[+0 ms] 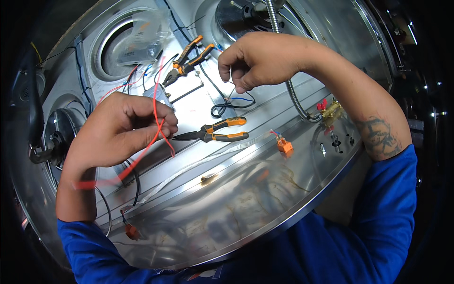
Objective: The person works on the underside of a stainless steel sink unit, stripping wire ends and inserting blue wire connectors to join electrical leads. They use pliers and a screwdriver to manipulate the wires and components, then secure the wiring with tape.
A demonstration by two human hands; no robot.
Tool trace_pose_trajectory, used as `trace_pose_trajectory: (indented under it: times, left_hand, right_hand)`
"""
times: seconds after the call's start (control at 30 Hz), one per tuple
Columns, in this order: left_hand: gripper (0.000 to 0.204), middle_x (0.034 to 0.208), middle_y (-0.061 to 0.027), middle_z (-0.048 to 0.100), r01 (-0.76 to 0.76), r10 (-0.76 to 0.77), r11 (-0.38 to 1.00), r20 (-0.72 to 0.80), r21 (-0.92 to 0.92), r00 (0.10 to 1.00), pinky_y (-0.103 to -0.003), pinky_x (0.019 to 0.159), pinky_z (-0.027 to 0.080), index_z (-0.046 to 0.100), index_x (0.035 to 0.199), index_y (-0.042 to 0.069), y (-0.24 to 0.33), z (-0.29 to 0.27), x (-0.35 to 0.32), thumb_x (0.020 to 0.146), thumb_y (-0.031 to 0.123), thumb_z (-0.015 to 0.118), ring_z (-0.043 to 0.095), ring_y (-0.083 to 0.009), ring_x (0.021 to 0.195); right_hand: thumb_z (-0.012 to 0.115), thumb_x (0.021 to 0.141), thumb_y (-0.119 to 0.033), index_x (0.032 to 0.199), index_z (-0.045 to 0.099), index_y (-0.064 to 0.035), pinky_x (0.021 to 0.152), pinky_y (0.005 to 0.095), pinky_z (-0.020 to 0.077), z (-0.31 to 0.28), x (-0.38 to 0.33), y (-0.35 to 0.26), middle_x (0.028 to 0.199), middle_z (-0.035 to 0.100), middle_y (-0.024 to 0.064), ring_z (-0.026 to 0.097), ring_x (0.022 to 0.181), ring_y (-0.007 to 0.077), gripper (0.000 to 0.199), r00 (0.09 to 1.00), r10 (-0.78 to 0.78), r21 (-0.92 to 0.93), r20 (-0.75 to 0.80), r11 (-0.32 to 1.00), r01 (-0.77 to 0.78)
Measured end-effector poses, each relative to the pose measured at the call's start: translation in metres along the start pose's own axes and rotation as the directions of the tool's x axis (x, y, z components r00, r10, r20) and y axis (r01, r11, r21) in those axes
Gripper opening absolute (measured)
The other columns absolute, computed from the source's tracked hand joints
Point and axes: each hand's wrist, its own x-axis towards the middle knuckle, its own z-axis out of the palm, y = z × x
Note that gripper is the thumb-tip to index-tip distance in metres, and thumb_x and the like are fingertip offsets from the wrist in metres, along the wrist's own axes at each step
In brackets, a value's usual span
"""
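Note:
My left hand (127, 130) is closed, thumb against fingers, on a thin red wire (155, 106). The wire crosses itself near the fingertips, and one blurred end trails over my wrist. Just right of those fingertips, long-nose pliers (215, 134) with orange and black handles lie on the metal surface. Farther back rests a second pair of orange and black pliers (187, 62), jaws beside a small metal box (158, 94). My right hand (260, 61) is raised over the panel, thumb and fingers pinched together. Whatever they hold is too small to make out. Below it lies a looped black cable (222, 110).
An orange connector (284, 146) and a reddish one (132, 231) sit on the steel panel (227, 203). A braided metal hose (294, 99) runs to a brass valve (331, 111) at right. A clear plastic bag (142, 40) lies by a round opening.

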Motion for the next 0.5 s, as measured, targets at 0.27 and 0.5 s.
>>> trace_pose_trajectory:
  times: [0.27,0.5]
  left_hand:
    - [0.023,0.082,-0.0043,0.071,-0.156,0.182,0.976,-0.18,0.15,0.967,-0.024,0.069,0.052,0.073,0.1,-0.006,0.01,-0.011,0.005,0.099,0.016,0.069,0.063,-0.0068,0.077]
    - [0.027,0.085,-0.0109,0.073,-0.24,0.269,0.961,-0.269,0.135,0.925,-0.028,0.069,0.054,0.071,0.111,-0.008,0.024,-0.022,-0.002,0.101,0.017,0.065,0.069,-0.0141,0.077]
  right_hand:
    - [0.073,0.086,-0.007,0.097,0.072,0.0012,0.071,0.0318,0.0556,0.003,0.004,0.008,0.084,0.069,0.0106,0.07,0.076,0.0176,0.013,0.993,-0.112,-0.006,-0.018,0.994,0.112]
    - [0.086,0.076,-0.018,0.099,0.075,-0.0007,0.072,0.0388,0.0553,0.027,0.01,0.006,0.092,0.071,0.014,0.071,0.081,0.0281,0.031,0.976,-0.098,-0.158,0.192,0.979,0.13]
